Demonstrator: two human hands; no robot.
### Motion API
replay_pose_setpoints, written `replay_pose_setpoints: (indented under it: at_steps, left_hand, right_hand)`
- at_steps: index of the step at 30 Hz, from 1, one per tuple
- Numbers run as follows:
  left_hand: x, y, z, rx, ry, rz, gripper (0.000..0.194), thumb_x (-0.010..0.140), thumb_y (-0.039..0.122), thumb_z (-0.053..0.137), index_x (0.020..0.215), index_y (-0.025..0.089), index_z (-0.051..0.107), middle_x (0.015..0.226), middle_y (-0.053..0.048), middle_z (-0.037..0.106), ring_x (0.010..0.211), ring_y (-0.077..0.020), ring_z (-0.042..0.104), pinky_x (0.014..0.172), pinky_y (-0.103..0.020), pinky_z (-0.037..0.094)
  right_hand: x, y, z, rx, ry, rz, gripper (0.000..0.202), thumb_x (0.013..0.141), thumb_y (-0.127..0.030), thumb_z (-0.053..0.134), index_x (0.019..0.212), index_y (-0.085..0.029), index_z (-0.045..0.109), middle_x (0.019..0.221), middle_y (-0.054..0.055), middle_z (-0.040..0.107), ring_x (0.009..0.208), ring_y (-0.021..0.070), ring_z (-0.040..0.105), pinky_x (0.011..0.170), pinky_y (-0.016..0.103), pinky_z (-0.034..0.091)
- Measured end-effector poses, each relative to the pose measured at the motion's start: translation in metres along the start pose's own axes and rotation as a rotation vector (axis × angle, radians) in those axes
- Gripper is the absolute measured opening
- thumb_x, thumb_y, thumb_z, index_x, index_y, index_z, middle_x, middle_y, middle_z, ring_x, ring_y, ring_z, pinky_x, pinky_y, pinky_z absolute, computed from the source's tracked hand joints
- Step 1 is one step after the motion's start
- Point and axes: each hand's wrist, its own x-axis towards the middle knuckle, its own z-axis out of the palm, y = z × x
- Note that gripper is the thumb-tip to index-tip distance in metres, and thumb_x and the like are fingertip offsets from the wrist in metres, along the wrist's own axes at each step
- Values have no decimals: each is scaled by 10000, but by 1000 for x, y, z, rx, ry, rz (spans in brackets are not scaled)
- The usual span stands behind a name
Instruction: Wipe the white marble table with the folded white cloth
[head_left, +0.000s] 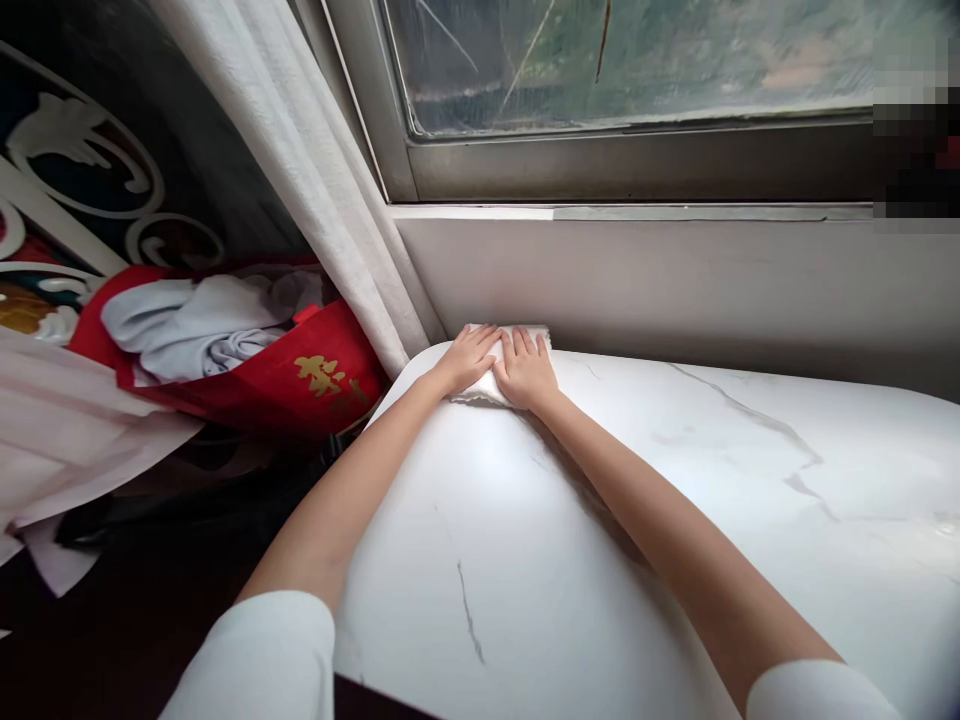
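Observation:
Both arms reach forward across a white marble-patterned table (480,520) to its far edge by the wall. There a folded white cloth (480,397) lies on the tabletop, its edges showing around the fingers. My left hand (470,358) rests flat on the left part of the cloth, fingers stretched toward the right. My right hand (527,368) presses flat on the right part, its fingers slightly spread and pointing away from me. The two hands nearly touch at the thumbs. Neither hand is wrapped around the cloth.
A window (637,60) with a metal frame sits above the wall (675,275) behind the table. A pale curtain (300,170) hangs at the left corner. Left of the table, a red bag (262,400) with gold characters holds light grey fabric (202,325).

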Motion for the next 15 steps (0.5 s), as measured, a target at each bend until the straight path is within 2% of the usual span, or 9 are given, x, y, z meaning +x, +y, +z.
replay_pose_setpoints:
  at_steps: [3, 5, 10, 15]
  left_hand:
    - [-21, 1, -4, -15, -13, 17, 552, 873, 239, 317, 1400, 72, 325, 1485, -117, 300, 1384, -194, 205, 1137, -413, 86]
    - [-46, 2, -9, -23, -14, 35, 560, 873, 247, 316, 1398, 53, 323, 1483, -132, 300, 1384, -200, 203, 1139, -414, 81]
    - [-136, 14, -27, -50, 5, 96, 557, 897, 277, 281, 1414, 71, 304, 1485, -127, 296, 1389, -204, 191, 1138, -424, 99]
    - [-222, 36, -41, -36, 31, 14, 556, 916, 278, 269, 1447, 114, 250, 1489, -117, 290, 1387, -228, 202, 1136, -450, 118]
  right_hand:
    - [-15, -15, -2, 13, -20, -11, 597, 918, -305, 274, 1424, 12, 258, 1488, 221, 250, 1388, 278, 174, 1110, 463, 63]
    - [-32, -32, -4, 33, -22, -24, 607, 917, -311, 275, 1425, 21, 250, 1487, 231, 242, 1390, 290, 162, 1110, 472, 52]
    - [-89, -87, -15, 110, -73, -94, 641, 917, -336, 261, 1425, 53, 213, 1490, 256, 198, 1391, 337, 105, 1104, 523, 20]
    - [-140, -131, -29, 222, -172, -249, 664, 907, -337, 280, 1419, 77, 199, 1489, 270, 165, 1388, 371, 51, 1094, 575, 3]
